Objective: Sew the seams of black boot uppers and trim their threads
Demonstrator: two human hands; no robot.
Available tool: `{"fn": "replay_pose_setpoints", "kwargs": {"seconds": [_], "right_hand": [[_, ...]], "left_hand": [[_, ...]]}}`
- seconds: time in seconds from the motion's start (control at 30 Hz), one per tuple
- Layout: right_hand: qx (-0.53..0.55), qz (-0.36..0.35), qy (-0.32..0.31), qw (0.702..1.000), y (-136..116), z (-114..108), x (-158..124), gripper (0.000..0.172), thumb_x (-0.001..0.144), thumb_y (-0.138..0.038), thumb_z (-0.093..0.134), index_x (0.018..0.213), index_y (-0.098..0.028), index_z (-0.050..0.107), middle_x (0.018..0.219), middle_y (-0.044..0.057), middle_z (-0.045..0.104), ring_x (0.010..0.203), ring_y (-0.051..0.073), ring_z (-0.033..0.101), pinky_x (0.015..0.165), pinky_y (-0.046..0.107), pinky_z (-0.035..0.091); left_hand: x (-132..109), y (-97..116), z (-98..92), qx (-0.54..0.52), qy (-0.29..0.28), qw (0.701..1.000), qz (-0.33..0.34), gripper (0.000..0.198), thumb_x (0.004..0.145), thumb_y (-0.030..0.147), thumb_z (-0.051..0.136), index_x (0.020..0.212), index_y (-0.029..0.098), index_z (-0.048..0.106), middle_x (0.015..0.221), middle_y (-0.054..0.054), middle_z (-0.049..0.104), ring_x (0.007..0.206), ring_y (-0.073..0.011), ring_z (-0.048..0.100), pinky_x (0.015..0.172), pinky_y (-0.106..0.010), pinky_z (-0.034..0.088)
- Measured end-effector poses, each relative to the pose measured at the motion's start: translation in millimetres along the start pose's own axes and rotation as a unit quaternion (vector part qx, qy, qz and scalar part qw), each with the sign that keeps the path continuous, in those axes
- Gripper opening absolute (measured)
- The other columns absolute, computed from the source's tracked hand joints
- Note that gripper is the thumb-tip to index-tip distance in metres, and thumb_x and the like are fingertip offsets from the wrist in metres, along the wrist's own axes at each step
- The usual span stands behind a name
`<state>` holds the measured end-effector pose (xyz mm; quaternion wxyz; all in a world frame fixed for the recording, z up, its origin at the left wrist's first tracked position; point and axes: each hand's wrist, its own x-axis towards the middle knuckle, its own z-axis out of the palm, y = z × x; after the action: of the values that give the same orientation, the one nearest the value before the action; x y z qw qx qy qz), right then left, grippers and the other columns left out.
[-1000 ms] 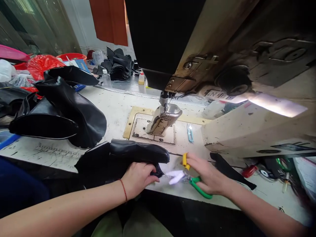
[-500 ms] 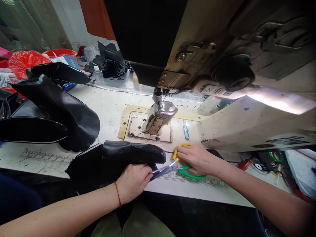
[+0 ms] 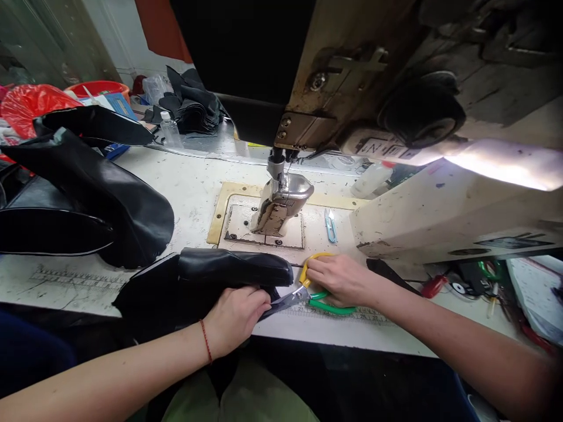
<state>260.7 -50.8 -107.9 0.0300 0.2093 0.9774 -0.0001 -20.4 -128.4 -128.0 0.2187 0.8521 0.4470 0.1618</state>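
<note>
Black, glossy leather-like material makes up the folded piece [image 3: 235, 266] that lies along the near edge of the white table [image 3: 193, 170]. Its rolled upper part points right, and the left hand [image 3: 237, 319] bears on its lower right part, fingers curled together and gripping the material. Scissors [image 3: 301, 294] come in from the right, their blades reaching the left fingertips; how far the tips are parted is hidden there. Wrapped around the yellow and green handles, the right hand [image 3: 341, 278] is partly closed and has firm hold of them. Under the scissors runs a ruler strip [image 3: 372, 317] along the table's edge.

Behind the folded piece stands the metal post [image 3: 284, 205] of the sewing machine [image 3: 308, 129], with small blue snips [image 3: 331, 227] just to its right. Over on the left rests a larger black piece [image 3: 143, 220]. Farther back are a clear bottle [image 3: 170, 132], a stack of black cut pieces [image 3: 197, 111], a red plastic bag [image 3: 33, 108] and a red basin [image 3: 99, 88].
</note>
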Motion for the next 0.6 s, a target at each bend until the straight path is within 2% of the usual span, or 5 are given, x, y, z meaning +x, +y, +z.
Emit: {"fn": "replay_pose_setpoints", "kwargs": {"seconds": [0.13, 0.3, 0.43, 0.6], "right_hand": [[-0.012, -0.018, 0.010, 1.000, -2, -2, 4, 0.013, 0.086, -0.030, 0.051, 0.082, -0.018, 0.051, 0.078, 0.003, 0.055, 0.059, 0.014, 0.045, 0.051, 0.030, 0.019], [-0.011, -0.022, 0.005, 1.000, -7, -3, 14, 0.011, 0.075, -0.022, 0.057, 0.084, -0.018, 0.052, 0.082, 0.004, 0.056, 0.068, 0.017, 0.051, 0.055, 0.029, 0.027], [-0.036, -0.048, 0.011, 0.998, -10, -3, 20, 0.006, 0.078, -0.016, 0.053, 0.083, -0.018, 0.052, 0.078, 0.003, 0.055, 0.062, 0.015, 0.049, 0.053, 0.030, 0.025], [-0.040, -0.043, 0.047, 0.997, -19, -1, 27, 0.004, 0.084, -0.017, 0.050, 0.083, -0.017, 0.055, 0.078, 0.004, 0.056, 0.064, 0.016, 0.049, 0.055, 0.031, 0.028]], "left_hand": [[0, 0, -3.1, -0.008, 0.008, 1.000, 0.009, 0.021, 0.097, 0.023, 0.048, 0.089, 0.020, 0.067, 0.077, -0.001, 0.067, 0.068, -0.0152, 0.064, 0.061, -0.024, 0.045], [0, -2, -4.0, -0.045, 0.028, 0.998, 0.035, 0.029, 0.100, 0.027, 0.042, 0.087, 0.018, 0.067, 0.073, -0.003, 0.065, 0.065, -0.0142, 0.061, 0.061, -0.023, 0.046], [1, -2, -6.4, -0.120, 0.046, 0.991, 0.041, 0.027, 0.100, 0.024, 0.043, 0.086, 0.017, 0.065, 0.074, -0.003, 0.068, 0.066, -0.0137, 0.062, 0.064, -0.023, 0.047], [3, -4, -12.2, -0.240, 0.047, 0.970, 0.001, 0.018, 0.095, 0.021, 0.051, 0.082, 0.017, 0.063, 0.070, 0.000, 0.066, 0.061, -0.0107, 0.059, 0.061, -0.020, 0.046]]}}
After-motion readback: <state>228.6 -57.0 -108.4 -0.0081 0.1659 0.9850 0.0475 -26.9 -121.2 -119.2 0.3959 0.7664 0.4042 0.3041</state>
